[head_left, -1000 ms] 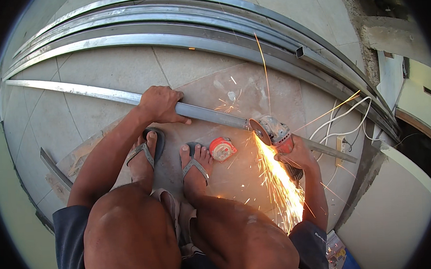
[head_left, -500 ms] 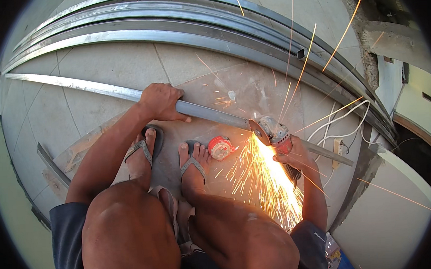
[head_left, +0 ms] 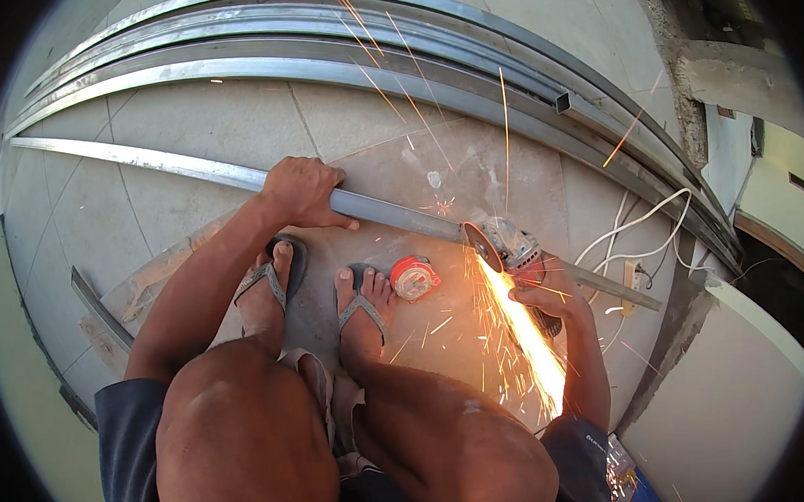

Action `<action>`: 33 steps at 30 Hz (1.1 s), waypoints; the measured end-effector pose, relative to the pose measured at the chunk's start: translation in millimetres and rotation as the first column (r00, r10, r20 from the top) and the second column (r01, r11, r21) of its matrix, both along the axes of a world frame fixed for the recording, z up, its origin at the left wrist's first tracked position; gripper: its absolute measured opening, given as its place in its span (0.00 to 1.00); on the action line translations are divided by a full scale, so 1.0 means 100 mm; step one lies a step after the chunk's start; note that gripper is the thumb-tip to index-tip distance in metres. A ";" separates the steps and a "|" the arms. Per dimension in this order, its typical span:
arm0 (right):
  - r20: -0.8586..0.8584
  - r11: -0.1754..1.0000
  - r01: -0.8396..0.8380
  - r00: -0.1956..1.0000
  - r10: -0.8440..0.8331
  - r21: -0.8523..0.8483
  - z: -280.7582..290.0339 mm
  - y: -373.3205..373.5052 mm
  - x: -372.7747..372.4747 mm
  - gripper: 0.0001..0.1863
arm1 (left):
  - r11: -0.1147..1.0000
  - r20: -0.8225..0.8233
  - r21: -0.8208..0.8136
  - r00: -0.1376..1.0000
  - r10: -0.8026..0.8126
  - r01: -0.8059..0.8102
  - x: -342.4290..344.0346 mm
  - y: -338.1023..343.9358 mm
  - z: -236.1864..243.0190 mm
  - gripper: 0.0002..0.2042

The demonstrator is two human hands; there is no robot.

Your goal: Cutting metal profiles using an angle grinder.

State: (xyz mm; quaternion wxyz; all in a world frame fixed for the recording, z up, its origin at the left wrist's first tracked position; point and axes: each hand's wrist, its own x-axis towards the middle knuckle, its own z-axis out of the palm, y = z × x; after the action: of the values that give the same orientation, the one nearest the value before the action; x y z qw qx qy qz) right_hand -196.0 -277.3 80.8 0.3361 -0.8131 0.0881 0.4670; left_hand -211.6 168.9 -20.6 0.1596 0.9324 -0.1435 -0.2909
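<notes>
My left hand [head_left: 305, 192] is wrapped round a long metal bar [head_left: 400, 216] that runs from the far left toward the right. In my right hand [head_left: 554, 290] is an angle grinder [head_left: 516, 249]. Its cutting disc [head_left: 481, 246] meets the bar to the right of my left hand. A bright stream of sparks [head_left: 527, 340] sprays from the disc down toward my right forearm. The bar's right end [head_left: 615, 287] sticks out beyond the grinder. Part of the grinder's body is hidden behind my right hand and the glare.
Several long metal tubes [head_left: 320, 66] lie across the tiled floor at the far side. A red tape measure [head_left: 413, 278] sits beside my sandalled right foot [head_left: 365, 312]. A white cable [head_left: 640, 204] and a socket block [head_left: 631, 280] lie at the right, near a pale panel [head_left: 717, 371].
The spark stream has become narrower, with fewer sparks spread to its left. Stray sparks above have shifted. My hands, the bar and the grinder have hardly moved.
</notes>
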 end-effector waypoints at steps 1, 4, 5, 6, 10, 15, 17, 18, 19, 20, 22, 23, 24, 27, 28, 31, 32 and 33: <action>-0.027 0.993 0.102 0.995 -0.100 0.067 0.02 0.06 -0.01 0.40 | 1.000 -0.025 0.006 1.000 0.004 -0.004 0.01 -0.01 0.02 0.39; -0.026 0.981 -0.157 0.988 0.155 -0.116 0.17 0.19 0.12 0.40 | 1.000 -0.041 0.012 0.999 0.007 -0.006 0.01 -0.02 0.00 0.38; -0.025 0.980 -0.156 0.988 0.155 -0.119 0.14 0.13 0.11 0.40 | 1.000 -0.031 0.011 0.999 0.005 -0.004 0.02 -0.03 0.00 0.38; 0.018 0.985 -0.145 0.989 0.147 -0.089 0.07 0.03 0.09 0.40 | 1.000 -0.029 0.007 1.000 0.004 -0.003 0.03 -0.04 -0.01 0.38; 0.008 0.976 -0.158 0.987 0.161 -0.147 0.13 0.13 0.13 0.39 | 1.000 -0.028 0.010 0.999 0.016 -0.015 0.00 -0.01 0.00 0.38; 0.070 0.995 -0.096 0.993 0.096 -0.009 0.06 0.12 0.08 0.38 | 1.000 -0.012 -0.012 1.000 0.011 -0.011 -0.01 0.01 -0.02 0.37; 0.105 0.994 -0.107 0.989 0.103 0.025 0.04 0.16 0.08 0.38 | 1.000 -0.018 0.004 1.000 0.013 -0.013 -0.03 0.04 0.00 0.37; 0.063 0.993 -0.119 0.991 0.119 -0.010 0.08 0.17 0.10 0.38 | 1.000 -0.015 -0.004 1.000 0.013 -0.013 -0.01 0.02 -0.01 0.37; 0.020 0.990 -0.133 0.991 0.134 -0.043 0.11 0.18 0.12 0.39 | 1.000 -0.023 -0.012 1.000 0.011 -0.011 0.00 0.01 -0.01 0.36; 0.020 0.990 -0.133 0.991 0.134 -0.044 0.13 0.18 0.14 0.39 | 1.000 -0.032 -0.014 0.999 0.009 -0.009 0.01 0.00 0.00 0.36; 0.025 0.973 -0.212 0.976 0.215 -0.093 0.15 0.19 0.16 0.38 | 1.000 -0.034 -0.021 0.999 0.013 -0.014 0.02 0.00 0.04 0.36; 0.025 0.973 -0.213 0.976 0.216 -0.092 0.12 0.17 0.15 0.38 | 0.999 -0.035 -0.028 0.999 0.017 -0.018 0.03 0.00 0.05 0.36; 0.046 0.984 -0.176 0.983 0.177 -0.035 0.08 0.14 0.12 0.37 | 0.999 -0.036 -0.027 0.999 0.018 -0.019 0.03 0.00 0.05 0.36; 0.048 0.993 -0.113 0.992 0.114 -0.018 0.07 0.13 0.10 0.36 | 1.000 -0.045 -0.014 0.999 0.021 -0.022 0.03 -0.01 0.05 0.36; 0.029 0.995 -0.088 0.996 0.090 -0.052 0.07 0.14 0.09 0.36 | 1.000 -0.033 -0.015 0.999 0.020 -0.020 0.02 -0.01 0.04 0.36; 0.006 0.993 -0.109 0.994 0.110 -0.048 0.07 0.16 0.11 0.36 | 1.000 -0.024 -0.017 0.999 0.023 -0.023 0.00 -0.01 0.03 0.35; 0.005 0.993 -0.111 0.994 0.111 -0.045 0.05 0.16 0.10 0.36 | 0.999 -0.026 -0.017 0.999 0.027 -0.028 -0.01 0.00 0.04 0.35; 0.036 0.986 -0.155 0.987 0.157 -0.065 0.03 0.13 0.09 0.35 | 0.999 -0.028 -0.014 0.999 0.029 -0.029 -0.01 0.00 0.05 0.35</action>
State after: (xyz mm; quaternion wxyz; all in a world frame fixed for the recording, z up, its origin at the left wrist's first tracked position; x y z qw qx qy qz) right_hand -186.7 -264.0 83.8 0.2749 -0.8371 0.0317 0.4720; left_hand -212.9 169.0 -15.9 0.1725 0.9291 -0.1297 -0.3004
